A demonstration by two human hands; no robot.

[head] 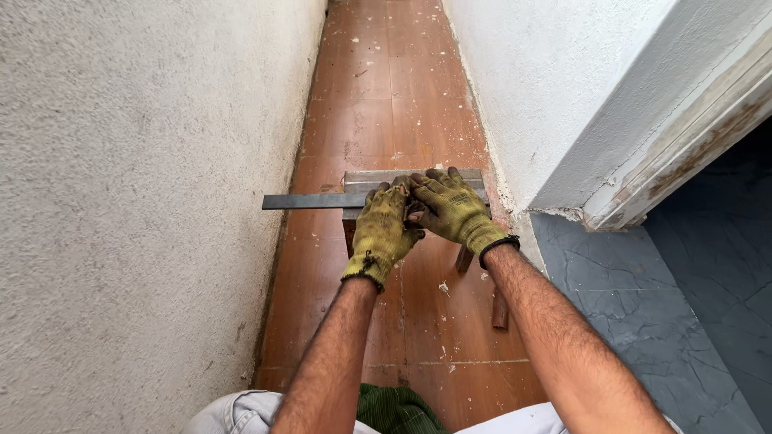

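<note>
Both gloved hands, the left hand [383,231] and the right hand [450,207], are being pressed with fingers curled down onto a flat metal bar [310,201], which is being held across a small wooden bench [378,178] on the brown tiled floor [378,96] between two white walls.
</note>
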